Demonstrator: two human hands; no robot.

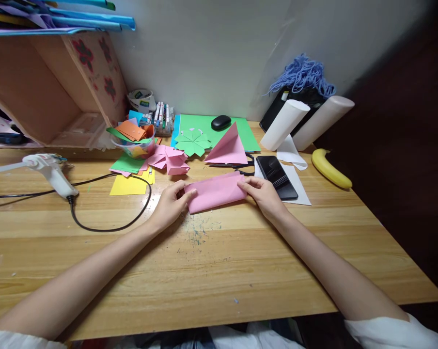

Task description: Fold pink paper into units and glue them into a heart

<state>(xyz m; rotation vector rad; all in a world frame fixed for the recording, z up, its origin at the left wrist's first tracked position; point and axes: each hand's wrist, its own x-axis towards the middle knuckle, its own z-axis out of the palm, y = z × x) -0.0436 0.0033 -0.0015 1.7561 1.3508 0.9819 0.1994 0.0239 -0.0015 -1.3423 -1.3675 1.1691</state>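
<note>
A folded sheet of pink paper [215, 194] is held slightly tilted above the wooden table [204, 271]. My left hand [171, 204] pinches its left end between thumb and fingers. At the other end, my right hand [264, 195] grips the right edge the same way. Just behind it stands a folded pink paper triangle [229, 148], with black scissors [248, 165] partly hidden beneath. Left of that lie a pink folded paper piece [168, 160] and a green folded paper flower [193, 141].
A black phone [277, 178] rests on white paper by my right hand; a banana [330, 168] lies farther right. A hot glue gun [50, 172] with a looping black cord is at left. Behind are a tub of paper scraps [133, 140], a mouse [221, 122] and paper rolls [285, 125].
</note>
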